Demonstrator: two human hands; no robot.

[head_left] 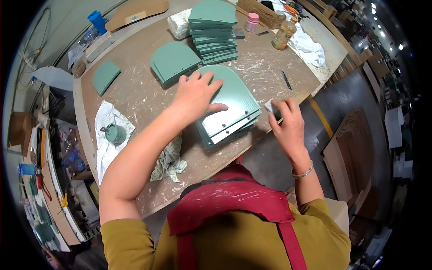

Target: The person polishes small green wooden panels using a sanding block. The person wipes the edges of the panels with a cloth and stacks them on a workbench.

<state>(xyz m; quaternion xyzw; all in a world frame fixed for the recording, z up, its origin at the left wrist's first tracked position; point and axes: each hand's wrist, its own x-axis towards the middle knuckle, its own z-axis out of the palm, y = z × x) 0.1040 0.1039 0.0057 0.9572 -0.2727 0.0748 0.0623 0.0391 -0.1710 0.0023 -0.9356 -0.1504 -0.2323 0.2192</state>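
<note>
My left hand (198, 96) lies spread on the top of a stack of green round-topped panels (234, 94), with its fingers near the curved edge. Small holes run along the panels' straight edge, which faces the lower right. Just off that stack's right side, my right hand (289, 123) is closed around a small block (271, 107) with a pale face and a dark side. Its fingers hide part of the block. Behind the left hand sits a shorter pile of the same panels (173, 63), and beyond it rises a taller pile (213, 38).
One smaller green panel (106, 76) lies at the left. A green-coated can (115, 133) stands on a white cloth (102, 146); a crumpled rag (168, 159) is near the front edge. A pink jar (252, 22), a bottle (284, 33) and a dark pen-like tool (286, 80) occupy the right side.
</note>
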